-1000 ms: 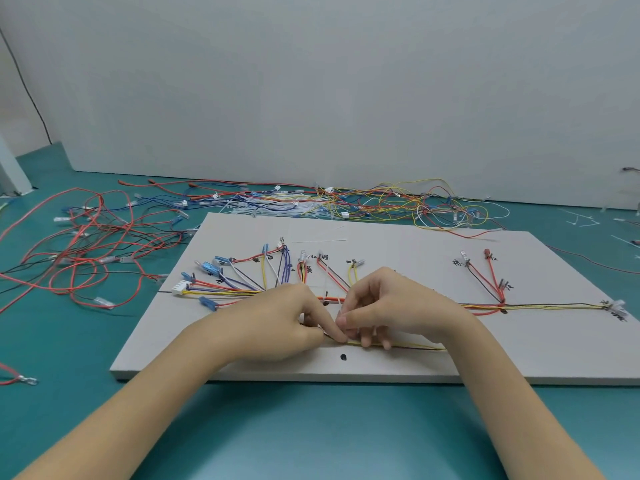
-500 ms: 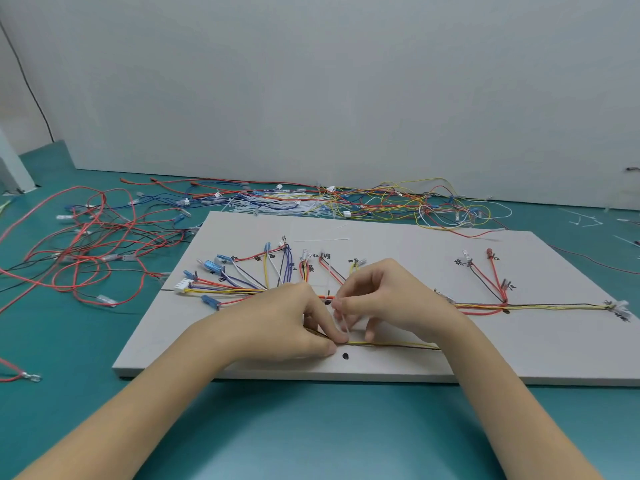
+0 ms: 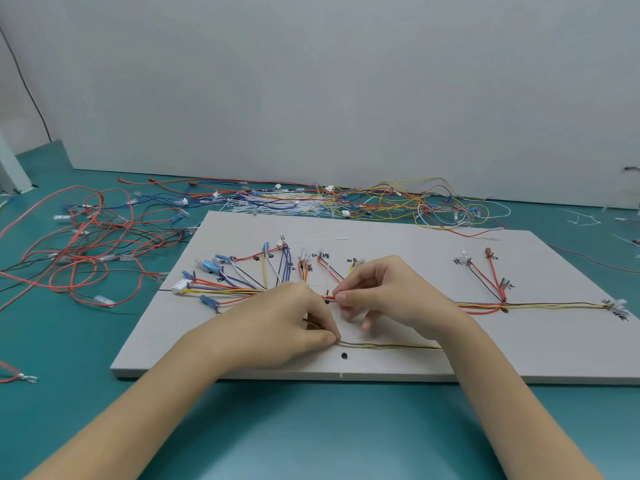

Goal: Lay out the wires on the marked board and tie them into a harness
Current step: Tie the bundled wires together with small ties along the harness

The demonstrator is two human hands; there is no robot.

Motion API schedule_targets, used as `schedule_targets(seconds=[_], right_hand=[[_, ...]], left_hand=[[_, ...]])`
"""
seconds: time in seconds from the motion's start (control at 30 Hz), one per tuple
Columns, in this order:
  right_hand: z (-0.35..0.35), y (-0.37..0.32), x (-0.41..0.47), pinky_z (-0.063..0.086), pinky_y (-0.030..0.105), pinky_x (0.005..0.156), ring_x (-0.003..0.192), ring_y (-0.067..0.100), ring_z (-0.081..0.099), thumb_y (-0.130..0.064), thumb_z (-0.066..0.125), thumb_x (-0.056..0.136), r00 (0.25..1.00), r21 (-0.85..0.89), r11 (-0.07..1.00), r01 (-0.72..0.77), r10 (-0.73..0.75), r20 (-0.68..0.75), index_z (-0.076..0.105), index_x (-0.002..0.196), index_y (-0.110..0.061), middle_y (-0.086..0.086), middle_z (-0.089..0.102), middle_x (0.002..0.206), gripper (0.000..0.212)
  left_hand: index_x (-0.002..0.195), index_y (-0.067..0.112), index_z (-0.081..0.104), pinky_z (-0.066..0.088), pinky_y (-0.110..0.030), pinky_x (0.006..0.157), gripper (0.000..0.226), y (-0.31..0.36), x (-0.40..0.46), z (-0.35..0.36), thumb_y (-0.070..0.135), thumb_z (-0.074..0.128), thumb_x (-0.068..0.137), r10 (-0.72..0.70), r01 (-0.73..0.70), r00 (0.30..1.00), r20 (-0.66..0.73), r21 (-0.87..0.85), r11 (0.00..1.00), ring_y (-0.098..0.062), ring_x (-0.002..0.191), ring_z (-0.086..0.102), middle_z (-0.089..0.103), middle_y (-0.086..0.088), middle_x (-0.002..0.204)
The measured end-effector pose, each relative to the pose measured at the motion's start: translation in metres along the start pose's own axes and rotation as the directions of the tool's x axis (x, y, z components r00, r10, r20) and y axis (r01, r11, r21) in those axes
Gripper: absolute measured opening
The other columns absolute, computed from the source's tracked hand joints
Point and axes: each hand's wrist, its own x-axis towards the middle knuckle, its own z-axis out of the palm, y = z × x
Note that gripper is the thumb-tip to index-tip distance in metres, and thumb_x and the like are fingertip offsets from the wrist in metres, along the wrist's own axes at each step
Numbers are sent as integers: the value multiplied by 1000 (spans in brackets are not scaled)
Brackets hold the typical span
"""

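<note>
A white marked board (image 3: 398,244) lies on the teal table, with a coloured wire harness (image 3: 540,305) laid along its middle line. Branches with blue and white connectors (image 3: 221,271) fan out at the left. Another branch (image 3: 485,275) rises at the right. My left hand (image 3: 277,323) pinches a yellow and black wire pair (image 3: 388,346) that sags toward the board's front. My right hand (image 3: 384,292) pinches the red and orange trunk wires (image 3: 329,297) at the centre with thumb and forefinger. A thin white tie seems to hang below my right fingers, hard to make out.
A tangle of red and black wires (image 3: 83,251) covers the table left of the board. More loose wires and white ties (image 3: 346,202) lie behind it along the wall. A black dot (image 3: 344,355) marks the board's front. A red ring-terminal wire (image 3: 20,375) lies at far left.
My right hand has lifted away from the front wire pair and moved up to the trunk. My left hand has stayed pinching the pair.
</note>
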Motion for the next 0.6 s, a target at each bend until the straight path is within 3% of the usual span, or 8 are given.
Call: schedule_targets(seconds=[0.2,0.33,0.6], right_hand=[[2,1,-2,52,25,49,61,20,64,1,67,86,999,1,1000,-23,23,23,72,89,4,16,69,67,6],[4,1,-1,52,25,48,59,19,64,3,65,87,1000,-2,1000,-20,20,21,70,91,9,17,69,67,9],[3,1,1,52,24,48,59,19,66,5,65,84,999,-20,999,-38,38,-1,71,86,8,16,71,68,6]], left_hand=[[91,35,77,41,-21,83,12,2,0,0,27,69,88,44,-44,999,-14,-25,999,1,89,51,53,13,91],[92,30,78,36,-10,69,20,5,0,3,13,69,86,71,-73,996,-52,-37,997,0,79,53,54,12,79],[89,28,80,34,-12,62,27,11,1,11,6,65,85,138,-142,982,-127,-16,990,-1,72,50,50,22,72]])
